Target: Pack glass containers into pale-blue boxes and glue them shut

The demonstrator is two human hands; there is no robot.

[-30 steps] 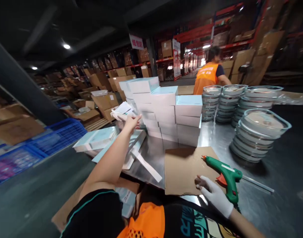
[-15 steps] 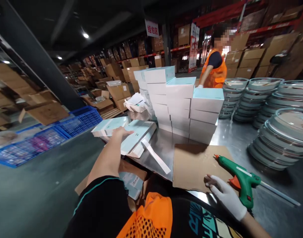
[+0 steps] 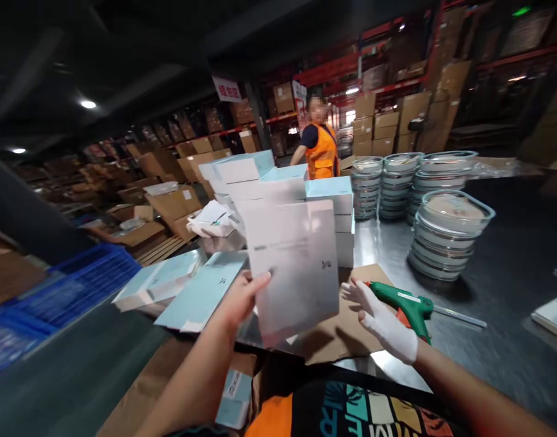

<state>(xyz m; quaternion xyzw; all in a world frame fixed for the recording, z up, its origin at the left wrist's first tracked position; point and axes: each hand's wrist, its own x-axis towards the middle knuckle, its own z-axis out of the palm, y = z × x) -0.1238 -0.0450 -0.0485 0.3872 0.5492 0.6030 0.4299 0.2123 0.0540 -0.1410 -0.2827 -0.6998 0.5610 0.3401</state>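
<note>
My bare left hand (image 3: 244, 297) grips the left edge of a flat white carton (image 3: 296, 273), thumb on its front. The carton stands upright over the table and bears faint print and a small dark logo. To the left of this hand lie a pale blue flat carton pile (image 3: 214, 279) and a banded bundle (image 3: 162, 276). My right hand (image 3: 381, 315), in a white glove, has its fingers outstretched and holds nothing. It is just right of the carton, beside a green glue gun (image 3: 403, 303) with a clear glue stick. Beneath lies a brown cardboard sheet (image 3: 324, 343).
White boxes with blue tops (image 3: 255, 167) are stacked behind the carton. Several stacks of round-cornered glass containers (image 3: 446, 237) stand on the metal table (image 3: 501, 261). Across the table is a person in an orange vest (image 3: 321, 152). Blue crates (image 3: 78, 291) stand on the floor at left.
My left hand has lifted a flat carton from the pile and brought it right, upright in front of me. My right hand has risen towards it. The view has turned right.
</note>
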